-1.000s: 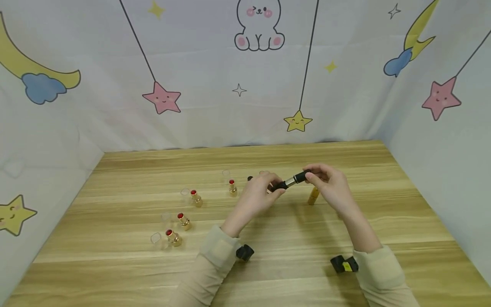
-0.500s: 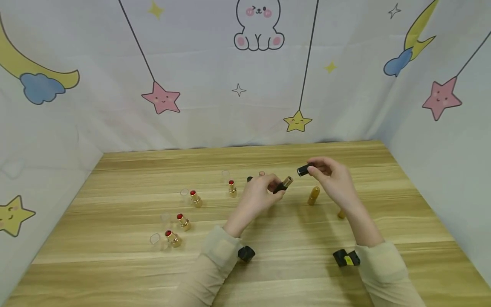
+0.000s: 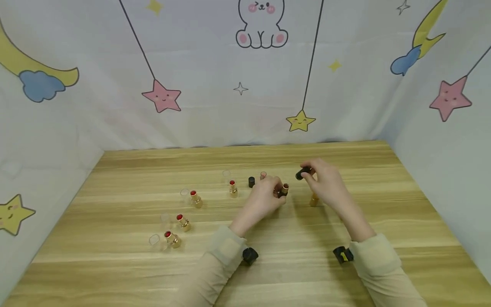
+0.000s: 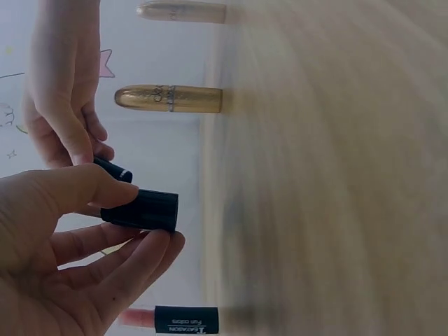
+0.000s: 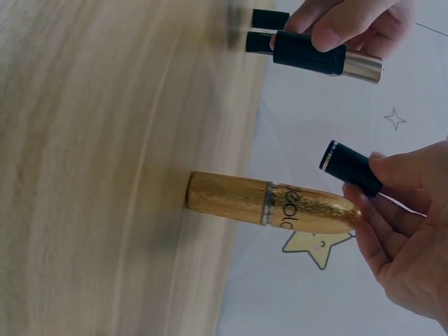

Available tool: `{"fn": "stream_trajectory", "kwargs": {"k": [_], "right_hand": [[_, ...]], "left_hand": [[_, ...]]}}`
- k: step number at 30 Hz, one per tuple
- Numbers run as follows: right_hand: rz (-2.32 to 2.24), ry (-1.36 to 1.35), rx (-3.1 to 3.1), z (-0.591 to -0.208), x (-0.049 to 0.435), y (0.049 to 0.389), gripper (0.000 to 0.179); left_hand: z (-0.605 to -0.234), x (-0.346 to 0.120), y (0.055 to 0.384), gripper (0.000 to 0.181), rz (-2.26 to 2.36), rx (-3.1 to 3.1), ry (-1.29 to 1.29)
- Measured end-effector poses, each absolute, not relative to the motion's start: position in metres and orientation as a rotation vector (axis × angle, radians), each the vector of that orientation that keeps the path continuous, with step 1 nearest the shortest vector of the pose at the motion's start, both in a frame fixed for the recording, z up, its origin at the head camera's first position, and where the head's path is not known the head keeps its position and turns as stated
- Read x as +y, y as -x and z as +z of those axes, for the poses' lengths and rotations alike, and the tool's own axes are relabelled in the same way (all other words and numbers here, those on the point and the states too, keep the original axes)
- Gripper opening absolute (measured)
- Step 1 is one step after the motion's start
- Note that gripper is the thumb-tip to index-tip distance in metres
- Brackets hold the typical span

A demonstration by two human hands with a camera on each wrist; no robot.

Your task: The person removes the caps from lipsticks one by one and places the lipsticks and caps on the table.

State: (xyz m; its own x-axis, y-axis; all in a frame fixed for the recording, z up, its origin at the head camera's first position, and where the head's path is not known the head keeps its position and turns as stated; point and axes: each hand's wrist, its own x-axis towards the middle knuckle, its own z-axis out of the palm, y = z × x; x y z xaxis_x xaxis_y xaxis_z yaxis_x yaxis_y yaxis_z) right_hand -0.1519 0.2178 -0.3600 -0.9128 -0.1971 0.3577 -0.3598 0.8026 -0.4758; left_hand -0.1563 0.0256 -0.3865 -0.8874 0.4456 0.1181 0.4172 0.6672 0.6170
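Observation:
My left hand (image 3: 262,198) pinches a lipstick (image 3: 285,189) by its black base, the metallic inner tube pointing up. In the right wrist view this lipstick (image 5: 308,54) is held just off the tabletop, fingers and thumb around it. Its black cap (image 3: 303,173) is between the thumb and fingers of my right hand (image 3: 325,181), apart from the lipstick. Directly below the right hand stands a gold bullet-shaped lipstick (image 5: 231,199), partly covered in the head view. Behind the left hand is an uncapped pink lipstick (image 4: 185,320) with a black base.
Another black cap (image 3: 251,182) stands left of the pink lipstick. Several gold lipsticks with red tips, such as the nearest one (image 3: 173,239), stand on the left, each beside a clear cap (image 3: 154,240). A second gold tube (image 4: 182,11) stands farther right.
The black cap came off the lipstick and the hands drew apart. Since then my left hand has lowered the lipstick and turned it more upright; the right hand shifted slightly left with the cap.

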Motion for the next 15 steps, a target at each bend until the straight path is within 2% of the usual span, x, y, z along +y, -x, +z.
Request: {"fn": "stream_trajectory", "kwargs": {"k": [15], "right_hand": [[0.433,-0.548,-2.836,-0.378,0.208,0.163,0.022]], "left_hand": [[-0.397,0.033,0.161,0.012,0.899,2.860,-0.723]]}}
